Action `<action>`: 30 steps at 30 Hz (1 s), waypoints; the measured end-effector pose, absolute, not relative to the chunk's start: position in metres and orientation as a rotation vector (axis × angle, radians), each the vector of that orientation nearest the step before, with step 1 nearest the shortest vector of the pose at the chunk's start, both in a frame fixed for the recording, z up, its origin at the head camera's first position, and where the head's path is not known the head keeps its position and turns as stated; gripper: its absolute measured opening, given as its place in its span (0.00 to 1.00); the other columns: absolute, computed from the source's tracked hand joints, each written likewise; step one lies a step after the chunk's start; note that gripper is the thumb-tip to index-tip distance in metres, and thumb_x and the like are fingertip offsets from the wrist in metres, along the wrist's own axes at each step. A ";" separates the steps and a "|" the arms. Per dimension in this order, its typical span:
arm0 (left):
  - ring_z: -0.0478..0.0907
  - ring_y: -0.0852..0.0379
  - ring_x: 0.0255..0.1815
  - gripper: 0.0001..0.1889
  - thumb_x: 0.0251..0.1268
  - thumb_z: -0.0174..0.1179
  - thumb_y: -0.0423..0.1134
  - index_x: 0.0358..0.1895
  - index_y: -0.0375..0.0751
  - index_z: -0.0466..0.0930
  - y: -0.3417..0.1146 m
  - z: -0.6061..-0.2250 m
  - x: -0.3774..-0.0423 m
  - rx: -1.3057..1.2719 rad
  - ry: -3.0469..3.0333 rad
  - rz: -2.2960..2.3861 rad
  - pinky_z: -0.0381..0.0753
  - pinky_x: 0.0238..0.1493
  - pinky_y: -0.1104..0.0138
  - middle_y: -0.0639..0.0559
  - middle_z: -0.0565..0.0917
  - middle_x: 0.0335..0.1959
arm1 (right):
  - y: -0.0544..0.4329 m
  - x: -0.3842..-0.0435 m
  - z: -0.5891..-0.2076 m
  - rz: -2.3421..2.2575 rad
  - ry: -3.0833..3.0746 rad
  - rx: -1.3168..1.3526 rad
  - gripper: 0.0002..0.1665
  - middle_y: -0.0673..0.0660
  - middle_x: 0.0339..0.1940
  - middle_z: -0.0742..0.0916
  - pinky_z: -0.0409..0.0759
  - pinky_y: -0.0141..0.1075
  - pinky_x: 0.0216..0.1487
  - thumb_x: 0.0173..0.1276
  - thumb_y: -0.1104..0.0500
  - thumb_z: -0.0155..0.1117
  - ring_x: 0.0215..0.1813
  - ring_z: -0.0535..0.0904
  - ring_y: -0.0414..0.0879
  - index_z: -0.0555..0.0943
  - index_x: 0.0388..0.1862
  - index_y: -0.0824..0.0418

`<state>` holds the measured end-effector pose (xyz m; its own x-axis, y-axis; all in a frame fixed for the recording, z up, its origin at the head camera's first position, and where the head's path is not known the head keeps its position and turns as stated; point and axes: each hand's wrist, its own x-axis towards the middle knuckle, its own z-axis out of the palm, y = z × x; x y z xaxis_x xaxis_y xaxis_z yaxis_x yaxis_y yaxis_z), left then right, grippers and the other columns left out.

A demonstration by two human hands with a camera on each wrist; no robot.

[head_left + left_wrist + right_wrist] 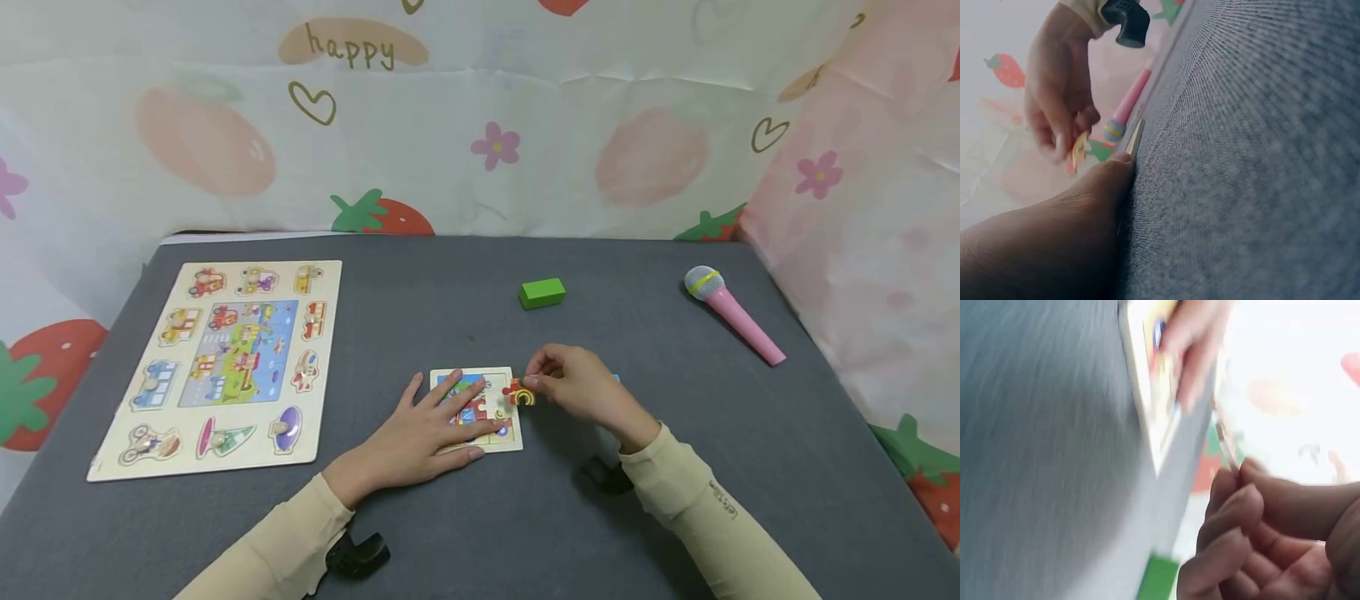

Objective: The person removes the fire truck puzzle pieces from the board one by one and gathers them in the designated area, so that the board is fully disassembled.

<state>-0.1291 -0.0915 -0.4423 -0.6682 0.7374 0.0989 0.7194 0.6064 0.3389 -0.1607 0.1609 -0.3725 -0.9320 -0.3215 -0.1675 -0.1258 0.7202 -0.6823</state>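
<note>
A small jigsaw puzzle board (516, 440) with a pale wooden frame lies on the table in front of me. My left hand (427, 433) rests flat across it, fingers spread, covering much of its picture. Just above the board's right edge, my right hand (585, 390) pinches a red and yellow puzzle piece (519, 393) between thumb and fingertips. In the right wrist view the piece (1225, 440) appears edge-on and blurred, held off the board. A gap in the board's picture shows pale wood beside the left fingers.
A large wooden peg puzzle (324, 367) with vehicle pieces lies at the left. Behind the small board sits a green block (542, 293). A pink toy microphone (738, 317) lies at the right. Something small and blue (617, 377) shows behind the right wrist.
</note>
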 end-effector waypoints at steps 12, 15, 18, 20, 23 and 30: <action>0.47 0.44 0.77 0.22 0.72 0.45 0.60 0.67 0.76 0.65 -0.090 -0.443 -0.129 1.298 2.814 0.589 0.42 0.66 0.34 0.54 0.55 0.77 | 0.265 -0.142 -0.367 -1.033 2.541 -0.368 0.07 0.54 0.34 0.83 0.74 0.35 0.36 0.70 0.58 0.60 0.35 0.76 0.45 0.79 0.41 0.61; 0.47 0.45 0.77 0.21 0.72 0.45 0.59 0.67 0.76 0.65 -0.090 -0.445 -0.130 1.297 2.818 0.609 0.42 0.66 0.34 0.55 0.55 0.77 | 0.278 -0.137 -0.372 -1.031 2.528 -0.360 0.06 0.54 0.34 0.82 0.74 0.34 0.35 0.69 0.59 0.61 0.34 0.76 0.44 0.79 0.40 0.62; 0.48 0.45 0.77 0.20 0.72 0.46 0.58 0.66 0.76 0.67 -0.090 -0.447 -0.130 1.304 2.837 0.604 0.43 0.66 0.34 0.55 0.56 0.76 | 0.285 -0.136 -0.378 -1.026 2.521 -0.357 0.06 0.54 0.33 0.82 0.75 0.33 0.35 0.69 0.60 0.61 0.33 0.76 0.43 0.79 0.40 0.62; 0.49 0.44 0.77 0.20 0.73 0.45 0.57 0.66 0.76 0.67 -0.090 -0.448 -0.131 1.311 2.849 0.592 0.44 0.65 0.34 0.54 0.57 0.76 | 0.287 -0.136 -0.382 -1.025 2.522 -0.351 0.06 0.54 0.33 0.82 0.75 0.33 0.35 0.69 0.60 0.61 0.33 0.76 0.42 0.79 0.40 0.62; 0.49 0.45 0.77 0.20 0.74 0.44 0.57 0.66 0.77 0.66 -0.089 -0.448 -0.131 1.309 2.848 0.580 0.44 0.66 0.34 0.55 0.56 0.76 | 0.287 -0.137 -0.385 -1.012 2.546 -0.331 0.07 0.54 0.33 0.83 0.74 0.33 0.35 0.69 0.59 0.61 0.33 0.76 0.42 0.79 0.40 0.62; 0.46 0.47 0.78 0.20 0.74 0.43 0.58 0.66 0.78 0.65 -0.089 -0.448 -0.132 1.274 2.829 0.589 0.40 0.67 0.36 0.56 0.55 0.77 | 0.283 -0.135 -0.390 -0.936 2.657 -0.339 0.07 0.53 0.32 0.81 0.73 0.33 0.32 0.67 0.59 0.64 0.32 0.74 0.43 0.78 0.40 0.61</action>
